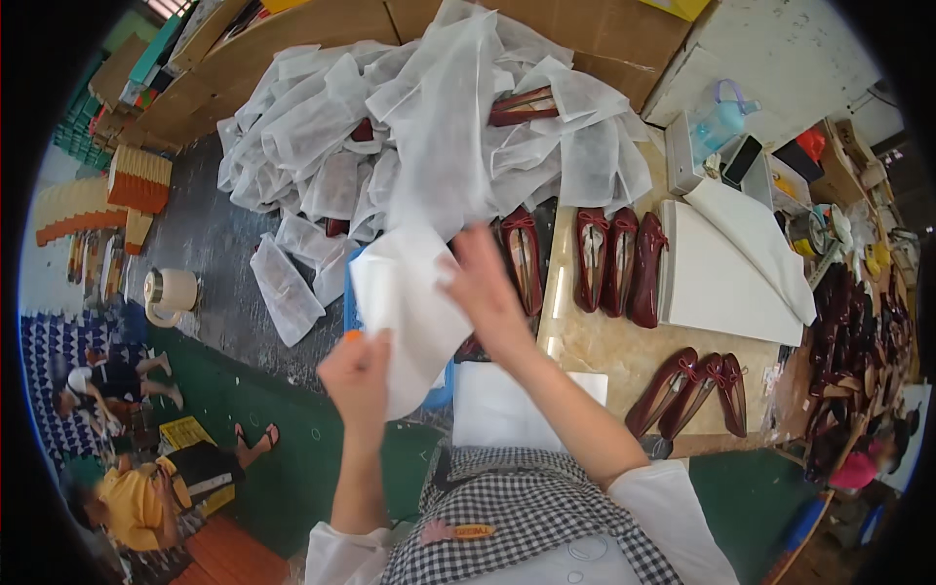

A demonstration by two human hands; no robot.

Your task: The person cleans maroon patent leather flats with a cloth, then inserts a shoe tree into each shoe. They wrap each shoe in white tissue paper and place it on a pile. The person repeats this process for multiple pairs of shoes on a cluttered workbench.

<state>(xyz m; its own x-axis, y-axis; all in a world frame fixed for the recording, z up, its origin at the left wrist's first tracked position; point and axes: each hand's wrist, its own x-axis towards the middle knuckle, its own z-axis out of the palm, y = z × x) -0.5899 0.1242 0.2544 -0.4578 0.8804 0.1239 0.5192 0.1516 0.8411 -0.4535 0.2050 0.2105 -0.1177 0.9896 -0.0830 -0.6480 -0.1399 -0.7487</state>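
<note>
My left hand [357,375] is closed, pinching the lower left edge of a white sheet of tissue-like paper [414,297], which is curled and lifted off the table. A small orange piece shows at its fingertips. Blurred by motion, my right hand [486,292] has its fingers stretched out along the sheet's right side, the thumb near the paper's edge. Behind that hand, a dark red bow-fronted flat shoe [524,261] lies partly hidden. Below the sheet, a blue tray [441,392] shows its rim. Another white sheet [507,398] lies at the table's front edge.
A heap of translucent white shoe bags [429,127] covers the back. More dark red flats [606,258] stand right, beside a white paper stack [726,283]. At left are a cream jug [173,294] and a seated person [136,507]. A shoe rack [843,341] stands far right.
</note>
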